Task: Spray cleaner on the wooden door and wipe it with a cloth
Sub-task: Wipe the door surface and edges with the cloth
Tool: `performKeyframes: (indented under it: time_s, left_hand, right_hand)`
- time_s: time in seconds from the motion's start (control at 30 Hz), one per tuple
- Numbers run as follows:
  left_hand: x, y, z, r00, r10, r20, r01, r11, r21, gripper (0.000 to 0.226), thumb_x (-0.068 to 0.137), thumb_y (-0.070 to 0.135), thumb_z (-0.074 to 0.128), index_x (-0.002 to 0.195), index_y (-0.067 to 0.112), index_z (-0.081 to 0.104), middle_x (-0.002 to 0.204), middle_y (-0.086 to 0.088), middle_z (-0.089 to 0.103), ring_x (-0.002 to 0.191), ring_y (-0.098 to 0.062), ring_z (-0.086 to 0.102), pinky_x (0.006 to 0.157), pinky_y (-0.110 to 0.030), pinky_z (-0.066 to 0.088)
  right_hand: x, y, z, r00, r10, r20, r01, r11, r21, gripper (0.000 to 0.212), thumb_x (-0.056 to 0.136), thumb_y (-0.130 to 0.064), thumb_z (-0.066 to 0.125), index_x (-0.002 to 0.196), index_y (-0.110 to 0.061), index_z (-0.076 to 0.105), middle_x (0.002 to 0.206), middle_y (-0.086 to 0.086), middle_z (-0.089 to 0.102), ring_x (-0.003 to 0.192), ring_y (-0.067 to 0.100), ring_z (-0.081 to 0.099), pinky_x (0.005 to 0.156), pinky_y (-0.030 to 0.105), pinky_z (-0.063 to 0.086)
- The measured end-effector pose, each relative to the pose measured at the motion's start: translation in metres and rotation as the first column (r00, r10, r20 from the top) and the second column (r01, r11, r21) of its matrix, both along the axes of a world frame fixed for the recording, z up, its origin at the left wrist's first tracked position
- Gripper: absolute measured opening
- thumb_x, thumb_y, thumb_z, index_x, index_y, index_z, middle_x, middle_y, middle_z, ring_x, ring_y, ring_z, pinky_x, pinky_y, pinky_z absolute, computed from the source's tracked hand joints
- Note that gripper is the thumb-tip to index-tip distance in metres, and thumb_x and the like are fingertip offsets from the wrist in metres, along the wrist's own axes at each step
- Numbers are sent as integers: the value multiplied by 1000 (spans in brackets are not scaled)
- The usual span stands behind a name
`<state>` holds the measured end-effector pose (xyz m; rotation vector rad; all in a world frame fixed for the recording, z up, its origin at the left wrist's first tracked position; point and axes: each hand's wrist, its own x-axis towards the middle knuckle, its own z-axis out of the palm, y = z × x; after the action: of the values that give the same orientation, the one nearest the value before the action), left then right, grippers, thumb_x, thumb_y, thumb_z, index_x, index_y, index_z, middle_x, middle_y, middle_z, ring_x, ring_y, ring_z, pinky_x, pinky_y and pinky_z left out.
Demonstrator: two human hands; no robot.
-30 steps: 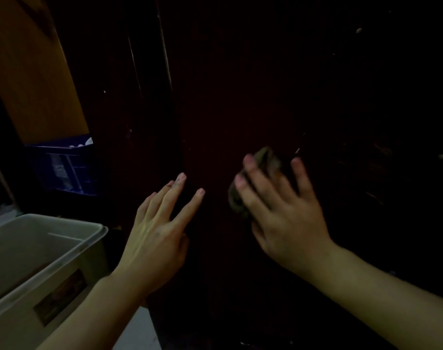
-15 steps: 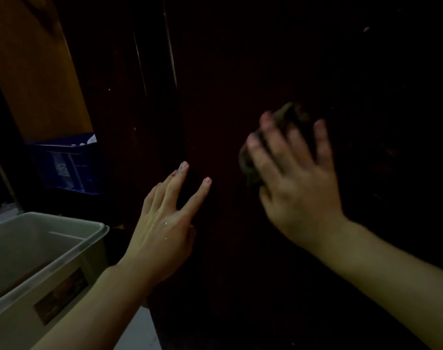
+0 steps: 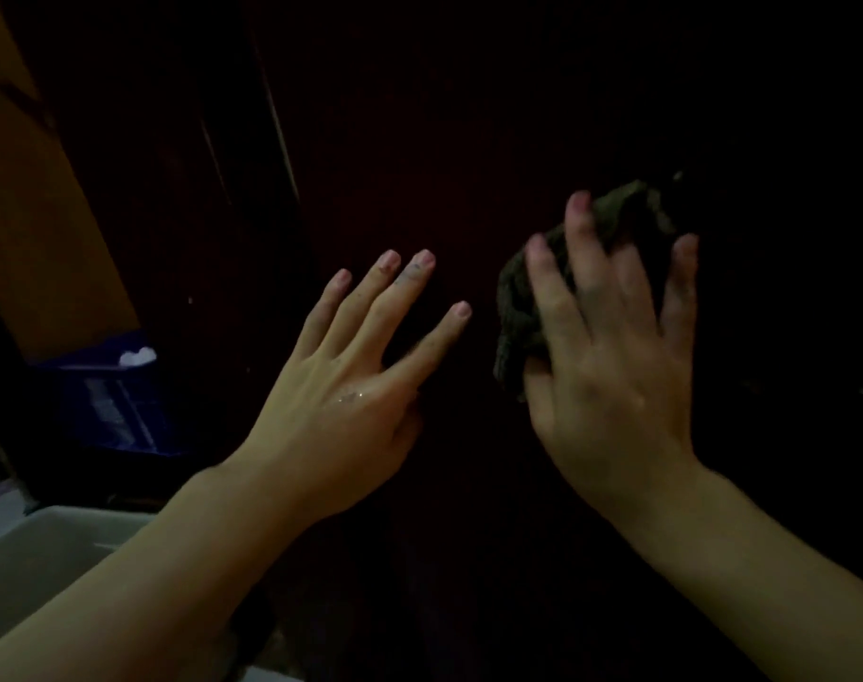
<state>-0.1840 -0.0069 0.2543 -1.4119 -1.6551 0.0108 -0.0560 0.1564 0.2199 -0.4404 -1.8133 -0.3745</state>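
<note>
The dark wooden door [image 3: 444, 140] fills the middle and right of the dim view. My right hand [image 3: 611, 356] presses a crumpled dark cloth [image 3: 518, 307] flat against the door, fingers spread over it. My left hand [image 3: 355, 386] rests open on the door just left of the cloth, fingers apart, with wet drops on its back. No spray bottle is in view.
A pale plastic bin [image 3: 36, 558] sits at the lower left, close under my left forearm. Behind it stands a blue crate [image 3: 109, 411] against an orange-brown wall [image 3: 31, 214]. The door's left edge [image 3: 277, 115] runs up past my left hand.
My right hand slid the cloth up the door, then down and a little right. My left hand stayed flat on the door; the view moved closer.
</note>
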Motion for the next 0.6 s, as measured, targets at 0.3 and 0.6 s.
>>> performKeyframes:
  time_s: [0.3,0.6]
  left_hand:
    - [-2,39,147,910,-285,-302,252,957,-146,49,86,20,45,134,10,49,152,-18,30,143,-32,24,116,-53,21]
    - [19,96,186,796,-327,-510,292,945,-150,56,92,34,40,141,6,37,155,-19,23,145,-37,15,115,-60,9]
  right_hand:
    - [-15,-19,34,986,37,-166,-51,995,-84,50,92,-24,54,139,-10,45,153,10,31,139,26,36,118,52,10]
    - [-26,-31,56,875,-108,-473,-103,911,-399,60,86,-27,49,141,-4,41,155,18,21,145,30,19,119,45,14]
